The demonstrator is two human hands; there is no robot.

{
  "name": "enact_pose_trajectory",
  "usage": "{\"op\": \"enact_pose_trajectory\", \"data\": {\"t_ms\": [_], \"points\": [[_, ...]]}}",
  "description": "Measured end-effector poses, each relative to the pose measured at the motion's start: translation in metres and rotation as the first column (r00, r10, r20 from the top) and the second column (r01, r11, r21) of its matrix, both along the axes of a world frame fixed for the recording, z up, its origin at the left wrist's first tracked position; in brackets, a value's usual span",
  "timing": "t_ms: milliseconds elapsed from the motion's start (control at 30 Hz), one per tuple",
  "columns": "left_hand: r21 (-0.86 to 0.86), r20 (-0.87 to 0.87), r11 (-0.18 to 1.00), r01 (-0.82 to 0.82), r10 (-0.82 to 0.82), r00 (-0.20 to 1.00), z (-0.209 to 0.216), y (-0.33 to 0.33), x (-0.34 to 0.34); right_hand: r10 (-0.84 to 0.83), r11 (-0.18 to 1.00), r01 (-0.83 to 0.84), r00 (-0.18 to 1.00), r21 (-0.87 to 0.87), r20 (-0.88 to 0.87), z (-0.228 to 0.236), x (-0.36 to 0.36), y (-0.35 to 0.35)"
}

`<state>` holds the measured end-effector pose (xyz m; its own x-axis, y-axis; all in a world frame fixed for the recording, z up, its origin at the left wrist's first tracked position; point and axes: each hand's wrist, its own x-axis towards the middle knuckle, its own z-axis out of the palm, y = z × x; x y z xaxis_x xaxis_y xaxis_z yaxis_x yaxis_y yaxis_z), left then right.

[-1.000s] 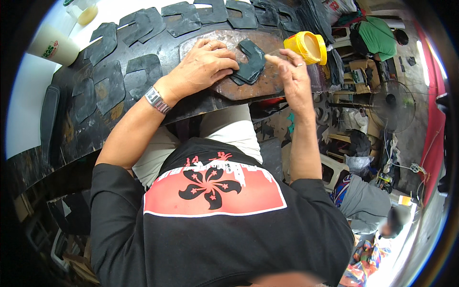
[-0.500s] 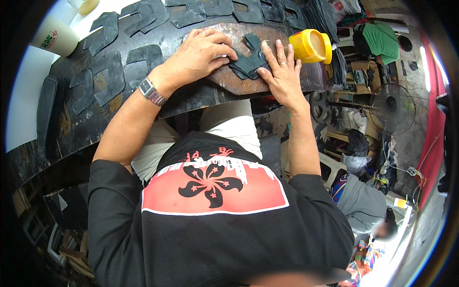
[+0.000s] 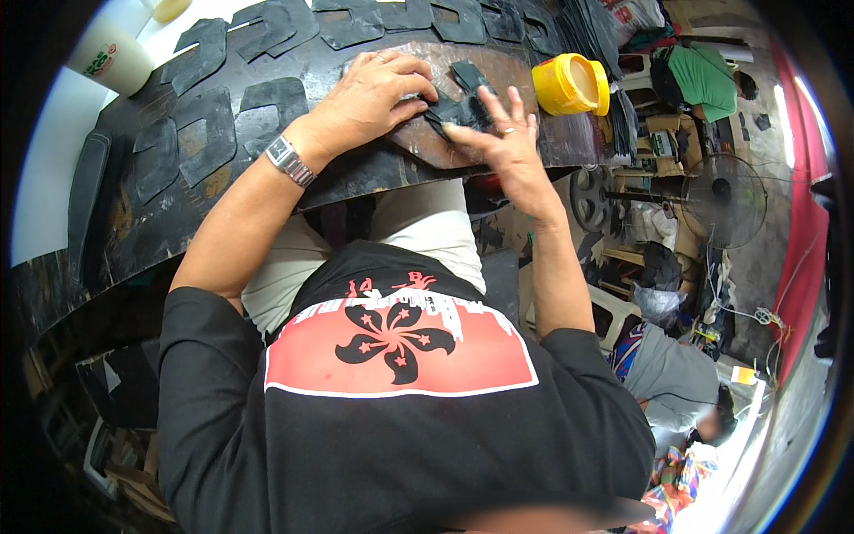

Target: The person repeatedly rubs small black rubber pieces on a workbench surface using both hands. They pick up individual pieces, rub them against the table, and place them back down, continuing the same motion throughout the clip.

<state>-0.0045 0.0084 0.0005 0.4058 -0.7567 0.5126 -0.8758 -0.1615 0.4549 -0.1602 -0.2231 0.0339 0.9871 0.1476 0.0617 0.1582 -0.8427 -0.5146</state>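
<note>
A black, flat leather-like piece [image 3: 466, 109], apparently layered or folded, lies on a worn brown board [image 3: 429, 151] at the table's near edge. My left hand [image 3: 384, 89] has its fingers bent and pinched at the left edge of the piece. Over the piece's right side is my right hand [image 3: 509, 147], fingers spread and thumb stretched left onto or just above the piece. Its fingertips hide part of that side. Just right of the board stands an open yellow tub [image 3: 550, 89] with tan paste inside.
Several black cut-outs with notches [image 3: 206, 133] are spread over the dark table [image 3: 347, 182]. Stacked black sheets [image 3: 592, 36] stand behind the tub. A white cup [image 3: 116, 62] is at far left, a fan [image 3: 722, 200] at right. Two other people [image 3: 703, 80] are at the right.
My right hand has turned, its thumb sweeping left across the black piece and its fingers lifting. The left hand keeps its place at the left edge.
</note>
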Motion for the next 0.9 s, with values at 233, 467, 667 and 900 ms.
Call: {"op": "enact_pose_trajectory", "data": {"t_ms": [233,467,667,900], "points": [[-0.025,0.031,1.0,-0.006,0.007,0.999,-0.002,0.0,0.0,-0.256,0.948,0.272,0.96,-0.162,0.113,-0.014,0.033,-0.002],[-0.053,-0.02,0.998,-0.019,0.018,1.0,0.0,0.0,-0.002,-0.302,0.819,0.332,0.943,-0.469,0.141,-0.021,0.026,0.015],[-0.058,0.007,0.998,-0.022,0.023,1.0,0.001,0.002,0.0,-0.274,0.82,0.296,0.955,-0.49,0.119,-0.014,0.025,0.023],[-0.057,-0.037,0.998,0.004,-0.006,0.999,0.0,0.004,0.001,-0.183,0.811,0.207,0.978,-0.547,0.099,-0.014,0.056,0.015]]}}
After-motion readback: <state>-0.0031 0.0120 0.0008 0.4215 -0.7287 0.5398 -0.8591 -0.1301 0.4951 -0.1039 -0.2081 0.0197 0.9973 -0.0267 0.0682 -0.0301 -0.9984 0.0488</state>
